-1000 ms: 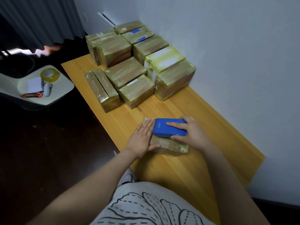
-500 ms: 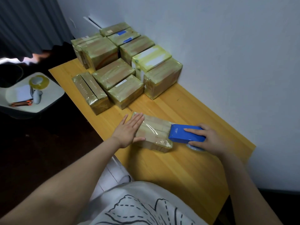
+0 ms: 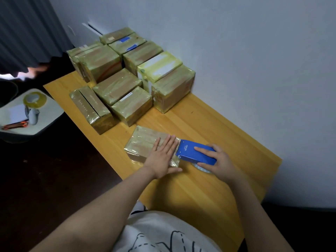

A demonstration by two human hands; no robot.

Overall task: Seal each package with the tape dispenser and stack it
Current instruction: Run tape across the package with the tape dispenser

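Mostly done: many sealed pkgs piled at back. L hand flat on current pkg; R hand grips tape dispenser; stacking pending.

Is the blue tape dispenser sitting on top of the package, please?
No, the tape dispenser, gripped by the right hand, is beside the end of the package, not on it.

A blue tape dispenser, tan packages under yellowish glossy tape, a honey-yellow wooden table with grain.
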